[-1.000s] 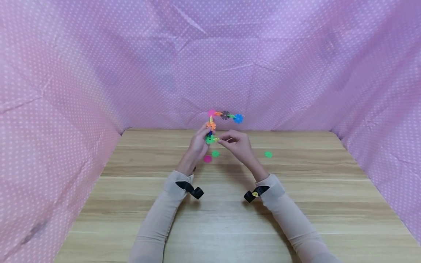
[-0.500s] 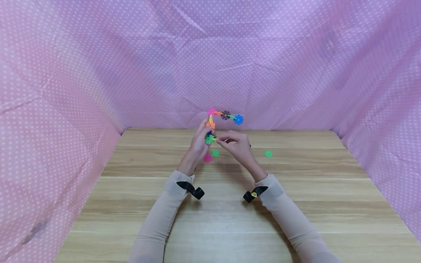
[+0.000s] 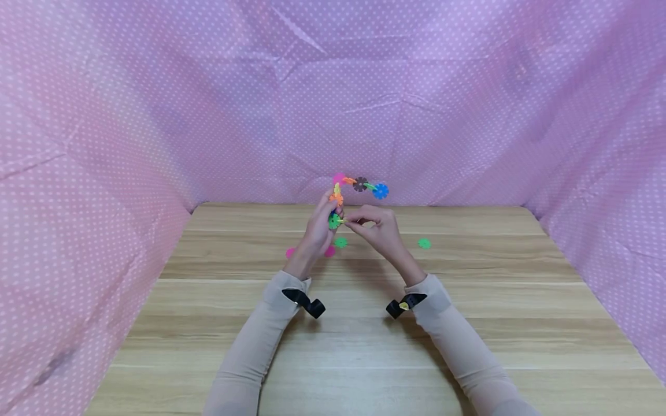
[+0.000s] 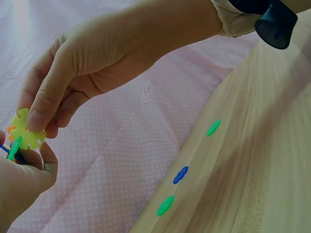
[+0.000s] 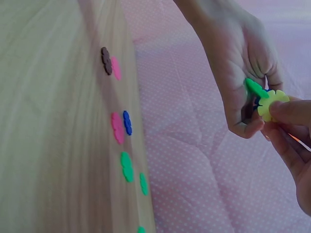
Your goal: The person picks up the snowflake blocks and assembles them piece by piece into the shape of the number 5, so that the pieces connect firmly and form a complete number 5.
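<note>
In the head view my left hand (image 3: 317, 231) grips a chain of notched plastic discs, raised over the table's far part. From the orange disc (image 3: 336, 198) the chain runs up to a pink disc (image 3: 339, 178), then right through a brown disc (image 3: 360, 184) to a blue disc (image 3: 380, 191) at its free end. A green disc (image 3: 334, 221) sits at the lower end. My right hand (image 3: 384, 230) pinches a yellow disc (image 5: 273, 103) between thumb and fingers. The right wrist view has that yellow disc right at the green disc (image 5: 254, 88), overlapping its edge.
Loose discs lie on the wooden table (image 3: 343, 358): a green disc (image 3: 424, 244) to the right, another by the left hand, and pink ones. A blue disc (image 5: 127, 123) and a brown disc (image 5: 106, 61) also lie there. Pink dotted cloth (image 3: 364, 104) hangs behind.
My left hand and the chain have shifted slightly right. A pink disc now shows left of the left wrist. The right hand keeps its pinch on the yellow disc, nearly in place.
</note>
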### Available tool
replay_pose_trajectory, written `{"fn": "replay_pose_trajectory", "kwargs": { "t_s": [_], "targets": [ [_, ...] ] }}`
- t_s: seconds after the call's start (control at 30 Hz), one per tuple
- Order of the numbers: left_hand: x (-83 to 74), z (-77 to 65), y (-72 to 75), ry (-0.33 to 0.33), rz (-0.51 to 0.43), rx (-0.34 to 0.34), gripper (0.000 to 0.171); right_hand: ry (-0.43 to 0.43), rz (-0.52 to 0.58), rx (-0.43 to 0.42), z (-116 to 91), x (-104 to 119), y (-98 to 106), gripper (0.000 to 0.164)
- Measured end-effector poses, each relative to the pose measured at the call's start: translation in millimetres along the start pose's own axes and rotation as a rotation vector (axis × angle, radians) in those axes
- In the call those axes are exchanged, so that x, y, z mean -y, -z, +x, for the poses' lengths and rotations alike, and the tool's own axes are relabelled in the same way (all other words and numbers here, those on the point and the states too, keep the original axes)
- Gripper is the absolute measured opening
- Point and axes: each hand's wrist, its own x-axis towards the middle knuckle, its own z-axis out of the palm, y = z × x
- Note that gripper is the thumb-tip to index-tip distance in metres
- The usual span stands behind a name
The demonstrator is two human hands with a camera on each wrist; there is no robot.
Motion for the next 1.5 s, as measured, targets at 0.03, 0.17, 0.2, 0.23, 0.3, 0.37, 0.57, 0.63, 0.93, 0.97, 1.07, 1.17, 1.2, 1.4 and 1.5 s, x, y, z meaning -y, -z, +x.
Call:
{"fn": "replay_pose_trajectory", "kwargs": {
  "t_s": [0.03,0.17,0.2,0.23,0.3,0.37,0.57,0.63,0.93,0.97,1.07,1.17,1.2,1.4,1.5],
  "targets": [
    [0.0,-0.4,0.0,-0.002,0.013,0.004,0.050,0.003,-0.002,0.010,0,0,0,0.008],
    [-0.1,-1.9,-0.1,-0.001,0.071,0.013,0.050,-0.004,-0.014,0.038,-1,-14,0,0.008],
    [0.0,-2.1,-0.3,0.000,0.087,0.016,0.050,-0.008,-0.017,0.043,-1,-18,0,0.008],
    [0.1,-2.0,-0.8,-0.002,0.099,0.020,0.050,-0.011,-0.016,0.044,-2,-23,-1,0.009],
    [0.2,-2.4,-1.9,-0.002,0.125,0.024,0.050,-0.010,-0.007,0.041,-4,-31,-1,0.009],
    [0.0,-2.6,-3.5,-0.004,0.143,0.023,0.051,-0.001,0.012,0.035,-5,-34,-1,0.009],
    [-3.4,-4.7,-6.8,-0.013,0.198,0.023,0.054,-0.060,0.084,0.018,-7,-36,1,0.008],
    [-4.3,-4.2,-7.5,-0.027,0.204,0.020,0.055,-0.088,0.095,0.027,-7,-32,3,0.007],
    [-5.6,-2.9,-5.1,-0.032,0.151,0.015,0.069,-0.172,0.092,0.117,-1,-2,14,0.010],
    [-5.3,-2.7,-4.5,-0.036,0.148,0.022,0.070,-0.183,0.090,0.116,0,-2,16,0.010],
    [-4.1,-2.2,-2.4,-0.041,0.145,0.049,0.073,-0.204,0.070,0.086,0,-5,22,0.011],
    [-2.5,-2.0,-1.1,-0.035,0.141,0.067,0.075,-0.208,0.043,0.049,1,-7,28,0.011],
    [-2.2,-2.0,-0.9,-0.028,0.140,0.069,0.075,-0.207,0.036,0.037,2,-8,29,0.011],
    [-1.4,-1.6,-1.6,0.001,0.118,0.080,0.075,-0.202,0.019,0.006,5,-11,33,0.012],
    [-2.2,-0.7,-1.8,0.000,0.115,0.089,0.073,-0.205,0.005,0.019,7,-11,34,0.012]
  ]
}}
